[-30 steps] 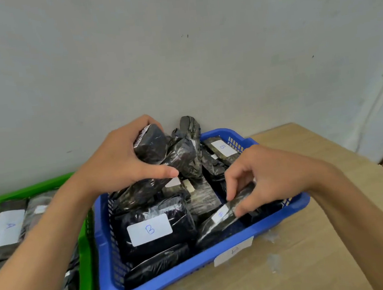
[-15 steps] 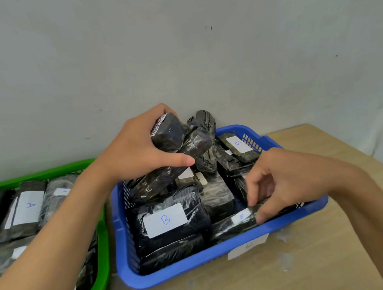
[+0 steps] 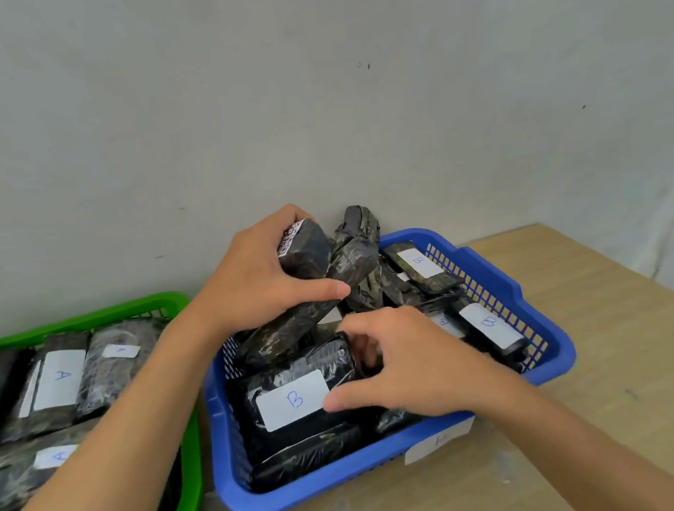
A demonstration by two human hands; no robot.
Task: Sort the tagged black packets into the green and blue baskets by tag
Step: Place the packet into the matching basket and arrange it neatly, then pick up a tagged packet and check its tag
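Right hand [image 3: 420, 366] now on B packet [image 3: 295, 399].

One head-worn camera looks forward and down, close over the blue basket [image 3: 309, 493] at 6 o'clock, green basket [image 3: 86, 318] at 8, wall [image 3: 311, 93] at 12.

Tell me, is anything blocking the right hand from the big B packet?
Nothing visible: the right hand holds the B packet in the blue basket, thumb at its label. The left hand grips a long packet behind it.
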